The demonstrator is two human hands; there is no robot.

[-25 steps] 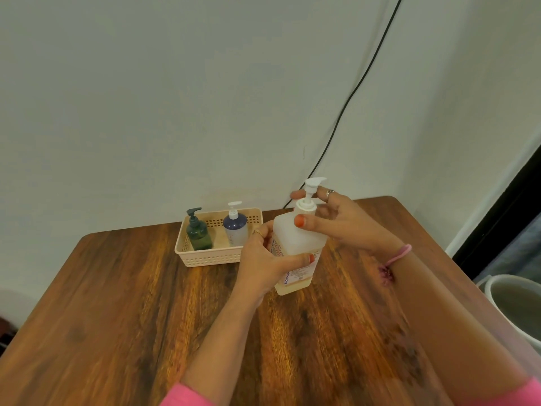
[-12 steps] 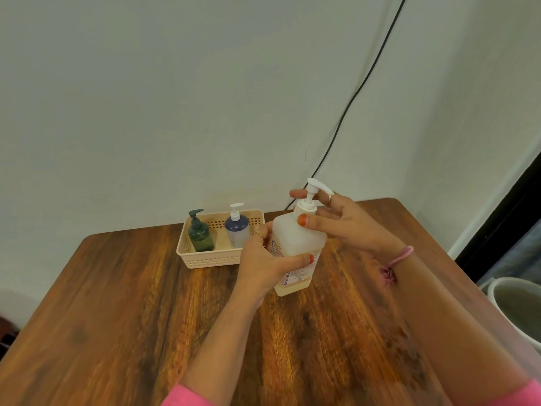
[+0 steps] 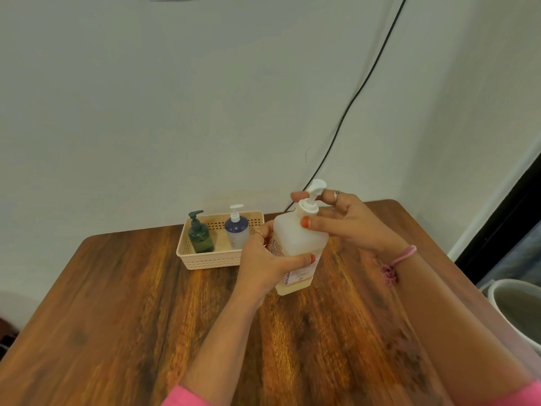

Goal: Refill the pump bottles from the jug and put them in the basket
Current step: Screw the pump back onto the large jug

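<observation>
Left hand [image 3: 265,266] gripping large pump bottle [image 3: 295,247] upright above bench [image 3: 117,303] beside basket [image 3: 218,257], right hand [image 3: 336,221] pinching its pump collar [image 3: 307,208]; best twisted with body held steady.

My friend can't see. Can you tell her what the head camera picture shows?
A left hand grips a big frosted white pump bottle standing on a brown wooden table while the right hand pinches its white pump collar. Behind, a cream plastic basket holds a dark green pump bottle and a blue-topped one.
</observation>
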